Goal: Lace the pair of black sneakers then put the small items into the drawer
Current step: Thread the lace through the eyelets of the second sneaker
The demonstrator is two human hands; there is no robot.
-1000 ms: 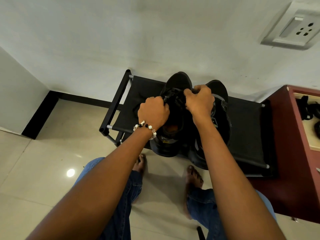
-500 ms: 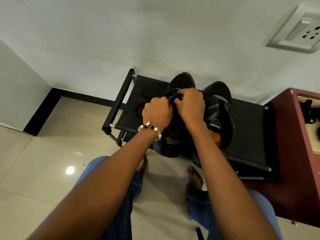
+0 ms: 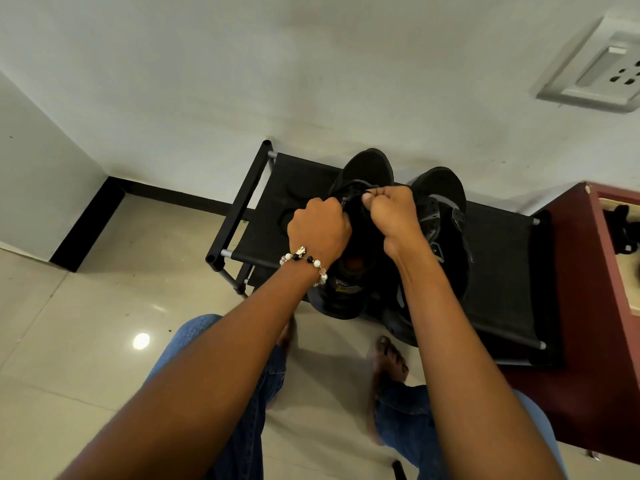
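right hand (image 3: 393,213) now further up the left sneaker (image 3: 360,233), both grips, left hand (image 3: 318,230) too, pinching lace (image 3: 349,199)

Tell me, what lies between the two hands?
In the head view, the left sneaker's laced tongue area lies between left hand and right hand.

Both forearms reach forward and converge ahead of the knees, wrists nearly touching. The left hand (image 3: 320,227) is curled into a fist, knuckles up, a beaded bracelet (image 3: 304,259) on its wrist. The right hand (image 3: 393,211) has fingers bent, thumb and forefinger pinched together.
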